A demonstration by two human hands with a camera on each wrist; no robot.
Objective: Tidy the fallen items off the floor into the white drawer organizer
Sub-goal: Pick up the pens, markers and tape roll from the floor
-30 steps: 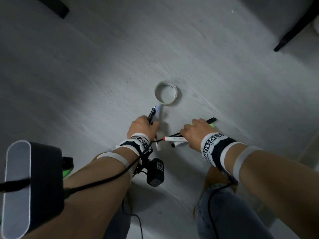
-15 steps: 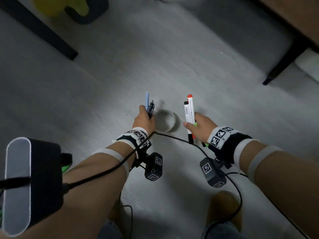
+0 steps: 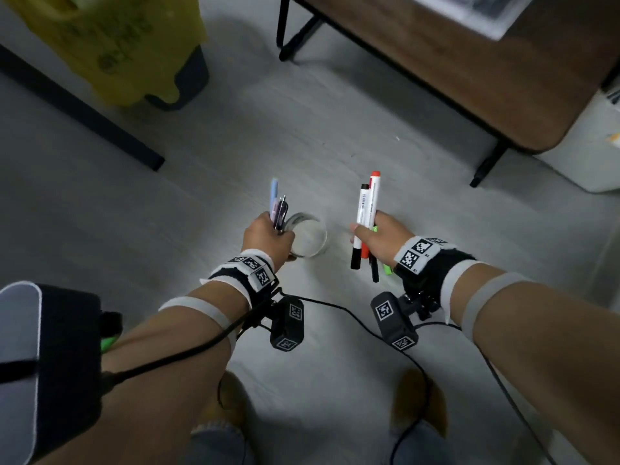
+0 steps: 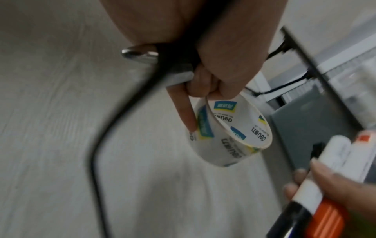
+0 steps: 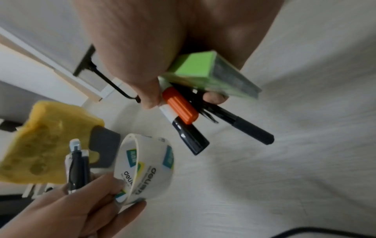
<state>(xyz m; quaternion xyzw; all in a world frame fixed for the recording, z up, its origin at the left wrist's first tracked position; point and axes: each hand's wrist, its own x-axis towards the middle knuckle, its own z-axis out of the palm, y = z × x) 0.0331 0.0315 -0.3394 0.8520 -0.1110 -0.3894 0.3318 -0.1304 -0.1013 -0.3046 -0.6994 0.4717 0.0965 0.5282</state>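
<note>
**Both hands full, lifted above the floor**

The left hand curls its fingers around a cluster of slim pens, one pale blue, one lilac, one dark with a metal clip, while also gripping a roll of clear tape. The roll is a smooth glossy ring with a white printed core, hooked over the lower fingers, one finger lying straight along its outer face. The right hand clamps a bundle: two round white-barrelled markers, one capped black and one ribbed orange, a thin black pen, and a blocky lime-green pad pressed against the palm.

The two hands sit near each other but apart, over grey wood-grain floor with open space all round them. A brown table with rounded corner and thin black legs stands ahead on the right; a pale tray, possibly the white drawer organizer, lies on its top, too blurred to be sure. A yellow sign on a dark base stands ahead on the left.

Compared with half a second ago, the tape roll sits tighter against the left hand, both bundles stand higher in view, and the table has come into the frame.
</note>
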